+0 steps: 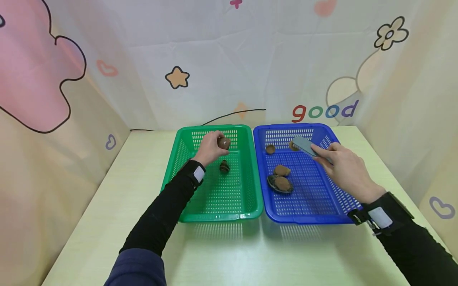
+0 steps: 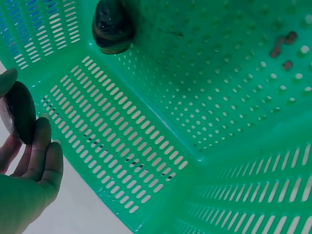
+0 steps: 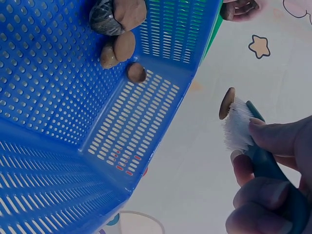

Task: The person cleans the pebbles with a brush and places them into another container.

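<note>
One brown shell (image 1: pixel 224 143) sits between thumb (image 2: pixel 7 81) and fingers (image 2: pixel 40 155) of the left hand (image 1: pixel 209 149), which pinches it over the green basket (image 1: pixel 221 217), near a striped shell (image 1: pixel 224 167), while the right hand (image 1: pixel 348 168) grips a brush (image 1: pixel 304 144), disc (image 3: pixel 226 103) at its bristles (image 3: pixel 238 127), over the blue basket (image 1: pixel 304 219)

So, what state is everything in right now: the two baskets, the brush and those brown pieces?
Dark brown piece: raised, gripped by the left fingers.
Brush: gripped by the right fingers, bristles exposed.
Small brown disc: at the bristles; whether touching is unclear.
Green basket: upright, uncovered, holding a dark striped piece.
Blue basket: upright, uncovered, holding several brown pieces.
</note>
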Motion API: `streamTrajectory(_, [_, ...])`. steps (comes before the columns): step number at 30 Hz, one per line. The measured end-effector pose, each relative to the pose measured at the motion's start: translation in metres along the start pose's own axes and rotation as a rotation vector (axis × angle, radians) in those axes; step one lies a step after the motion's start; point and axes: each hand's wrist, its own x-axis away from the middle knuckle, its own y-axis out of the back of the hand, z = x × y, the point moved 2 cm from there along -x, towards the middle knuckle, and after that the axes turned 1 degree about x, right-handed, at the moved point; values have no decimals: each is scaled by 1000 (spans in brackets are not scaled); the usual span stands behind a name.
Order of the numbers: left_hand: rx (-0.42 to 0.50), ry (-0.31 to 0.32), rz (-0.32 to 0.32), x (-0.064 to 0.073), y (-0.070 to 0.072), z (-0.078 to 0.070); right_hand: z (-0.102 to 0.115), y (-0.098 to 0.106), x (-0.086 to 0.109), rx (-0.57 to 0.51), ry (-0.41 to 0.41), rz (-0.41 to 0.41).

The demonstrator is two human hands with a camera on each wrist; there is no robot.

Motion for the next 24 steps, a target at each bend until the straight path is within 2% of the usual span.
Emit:
streamTrajectory(9, [-36, 64, 16, -2, -3, 21, 1, 0, -1, -4, 5, 2])
streamTrajectory(24, [-97, 135, 59, 2, -6, 30, 1, -3, 0, -18, 12, 0])
